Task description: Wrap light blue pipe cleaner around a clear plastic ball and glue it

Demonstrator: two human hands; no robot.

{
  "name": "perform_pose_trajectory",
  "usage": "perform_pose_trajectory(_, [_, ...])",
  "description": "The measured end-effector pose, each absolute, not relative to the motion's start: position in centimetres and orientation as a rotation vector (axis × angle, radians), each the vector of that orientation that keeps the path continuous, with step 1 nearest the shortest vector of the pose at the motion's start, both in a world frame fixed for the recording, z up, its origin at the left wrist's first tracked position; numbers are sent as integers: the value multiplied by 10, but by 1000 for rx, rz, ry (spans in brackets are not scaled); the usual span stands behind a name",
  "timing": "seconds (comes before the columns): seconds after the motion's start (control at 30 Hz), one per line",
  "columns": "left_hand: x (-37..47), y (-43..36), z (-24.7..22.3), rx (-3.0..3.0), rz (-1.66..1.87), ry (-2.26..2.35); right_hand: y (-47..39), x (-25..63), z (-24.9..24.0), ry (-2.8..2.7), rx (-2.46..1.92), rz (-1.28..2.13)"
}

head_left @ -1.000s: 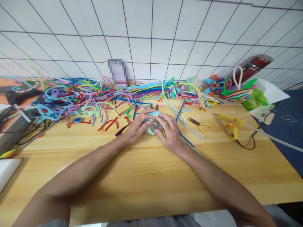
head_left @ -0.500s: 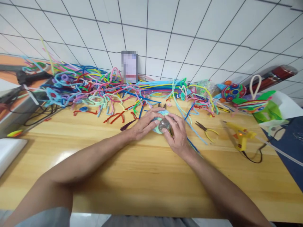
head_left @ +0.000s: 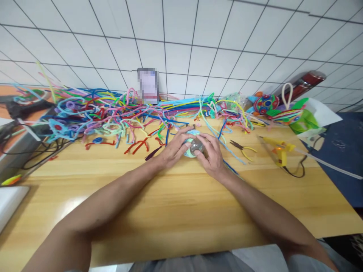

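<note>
Between my two hands is a round, clear ball [head_left: 196, 147], partly wrapped in light blue and green pipe cleaner. My left hand [head_left: 176, 149] is closed on its left side, thumb lying over the wrapping. My right hand [head_left: 210, 153] grips the right side, with its thumb at the lower edge of the clear part. Fingers cover much of the ball's sides. Just past the hands lies a small dark tool tip [head_left: 194, 127], mostly hidden. Long-nose pliers [head_left: 243, 149] with yellow handles rest to the right of my right hand.
A heap of colourful pipe cleaners [head_left: 107, 113] runs along the tiled wall. A phone-like screen [head_left: 148, 86] leans there. At the right are a yellow glue gun [head_left: 279, 151] with its cord and decorated craft pieces [head_left: 266, 104]. A white object [head_left: 13, 202] sits at the left edge.
The whole view has shifted, so things on the table's right appear further left. Both hands keep nearly the same grip on the ball.
</note>
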State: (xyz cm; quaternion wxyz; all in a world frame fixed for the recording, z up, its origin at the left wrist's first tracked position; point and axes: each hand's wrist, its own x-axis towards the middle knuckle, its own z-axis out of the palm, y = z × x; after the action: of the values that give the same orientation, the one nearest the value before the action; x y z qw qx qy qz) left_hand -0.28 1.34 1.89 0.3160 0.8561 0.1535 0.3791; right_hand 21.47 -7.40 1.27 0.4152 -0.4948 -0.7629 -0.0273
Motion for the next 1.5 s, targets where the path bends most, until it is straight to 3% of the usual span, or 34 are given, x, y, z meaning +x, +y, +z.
perform_pose_trajectory(0.73, [-2, 18, 19, 2208, 873, 347, -74, 221, 8, -1869, -1258, -38])
perform_pose_trajectory(1.5, [4, 5, 16, 2040, 1059, 461, -76, 209, 9, -1873, -1269, -140])
